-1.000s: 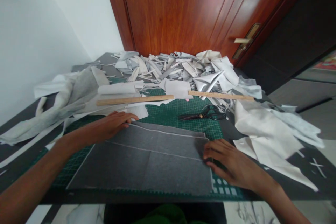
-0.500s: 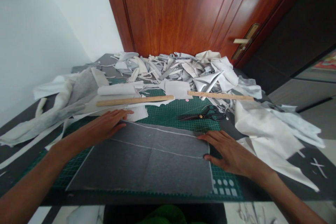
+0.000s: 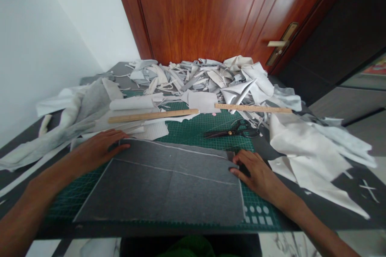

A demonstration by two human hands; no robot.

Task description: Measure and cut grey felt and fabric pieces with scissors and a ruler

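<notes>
On the green cutting mat (image 3: 205, 126), the soft, light grey cloth (image 3: 157, 184) is best held by its edge. The left hand (image 3: 98, 148) lies flat and open; the right hand (image 3: 256, 174) curls at the corner, but I can't tell if it pinches.

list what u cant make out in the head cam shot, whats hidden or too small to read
Head view:
The far right corner of the grey fabric sheet is hidden by the right hand, so whether those fingers grip it is unclear.
Its far left corner is covered by the left hand.
The markings on the wooden ruler are too small to read.
The far part of the green cutting mat is buried under fabric scraps.
</notes>
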